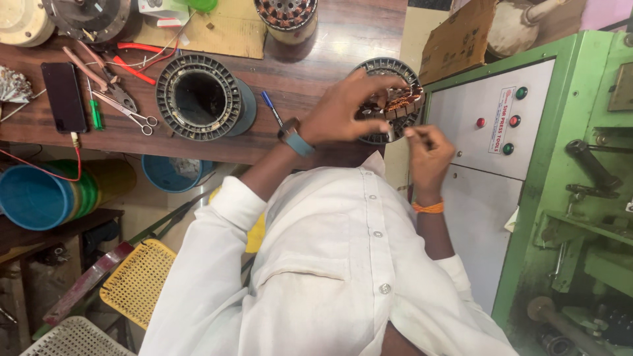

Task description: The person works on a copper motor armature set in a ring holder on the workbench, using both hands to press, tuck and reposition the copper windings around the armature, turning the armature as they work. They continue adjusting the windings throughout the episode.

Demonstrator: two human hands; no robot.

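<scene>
Round motor core with copper coils

The grey slotted ring (390, 99) stands tilted on edge at the dark wooden surface (316, 72) edge, half-wound with copper.

One head view — looking steeply down, close over the workbench (310, 62).

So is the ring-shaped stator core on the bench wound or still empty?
Empty: the stator core lies flat with bare slots and an open dark bore, no copper showing.

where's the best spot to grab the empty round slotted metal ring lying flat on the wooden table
Probably by the rim of the empty round slotted metal ring, from above: it lies flat on the brown wooden table with its open bore facing up, so fingers can hook inside the hole and thumb press the outer toothed wall.
</scene>
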